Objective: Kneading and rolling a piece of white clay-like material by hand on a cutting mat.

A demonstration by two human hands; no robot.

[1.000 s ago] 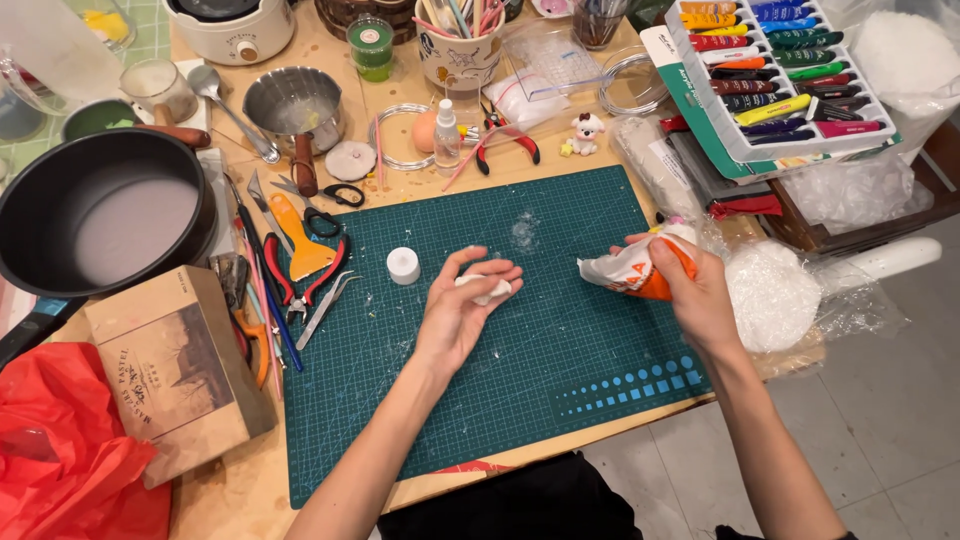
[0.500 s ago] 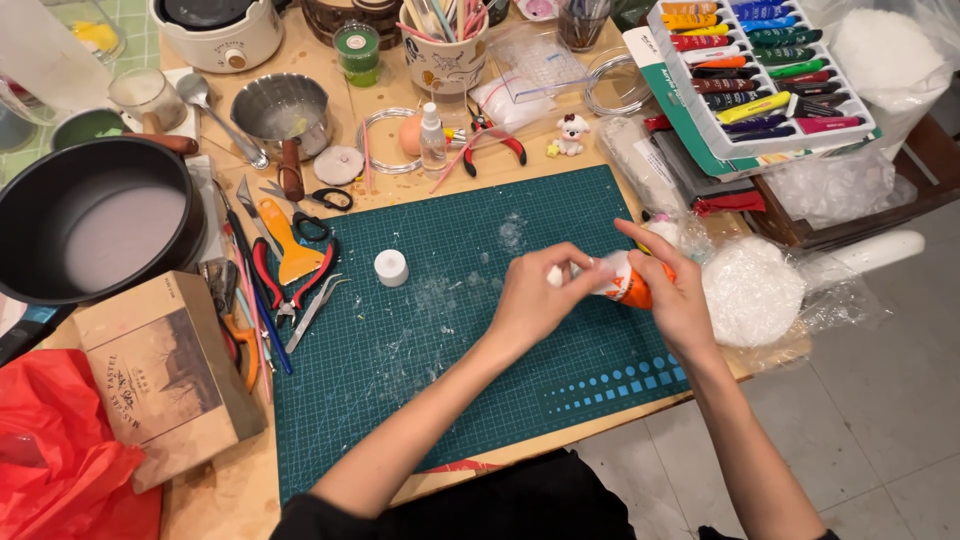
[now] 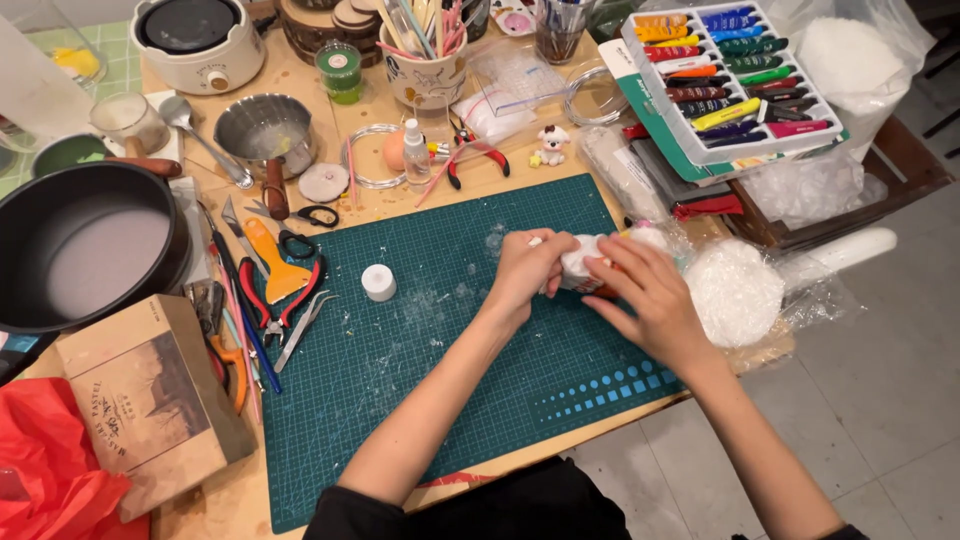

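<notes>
Both hands meet over the dark green gridded cutting mat (image 3: pixel 420 400): the left hand (image 3: pixel 527 272) and right hand (image 3: pixel 650 300) clamp together on a small white lump with an orange part (image 3: pixel 583 262), seemingly working it. It sits between the palms; a small white cylinder (image 3: pixel 378 282) stands well left of them, and further shaping likely needs gentle, even pressure.

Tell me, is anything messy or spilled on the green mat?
Yes. White flecks and a powdery smear are scattered over the green cutting mat, left of the hands, like crumbs from whatever is being worked. A small white cap sits alone there too. The left hand and right hand press together on a white lump.
</notes>
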